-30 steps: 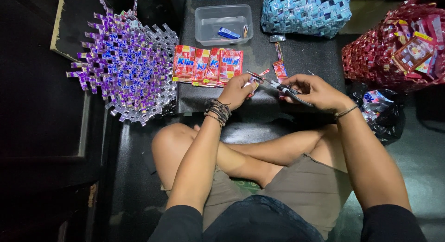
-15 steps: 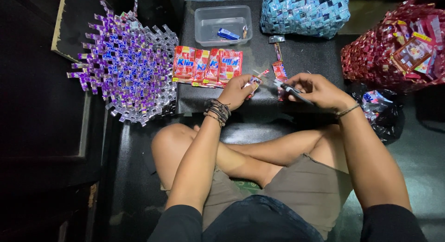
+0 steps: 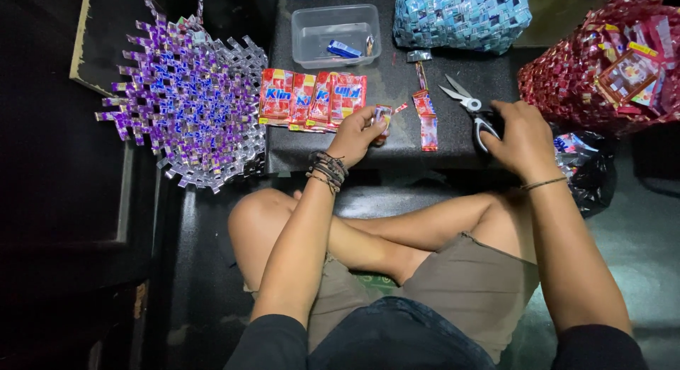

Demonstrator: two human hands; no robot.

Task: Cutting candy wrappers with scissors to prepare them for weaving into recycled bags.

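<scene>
On the dark surface (image 3: pixel 397 86), just right of the red sachets (image 3: pixel 312 99), the left hand (image 3: pixel 356 135) pinches a folded red wrapper strip (image 3: pixel 382 118); right hand (image 3: pixel 523 137) fingers grasp the open-bladed scissors (image 3: pixel 469 109) lying farther right.

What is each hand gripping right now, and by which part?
Left hand pinches a red wrapper strip by its lower end. Right hand grips the scissors by their black handles, blades open on the table.
</scene>
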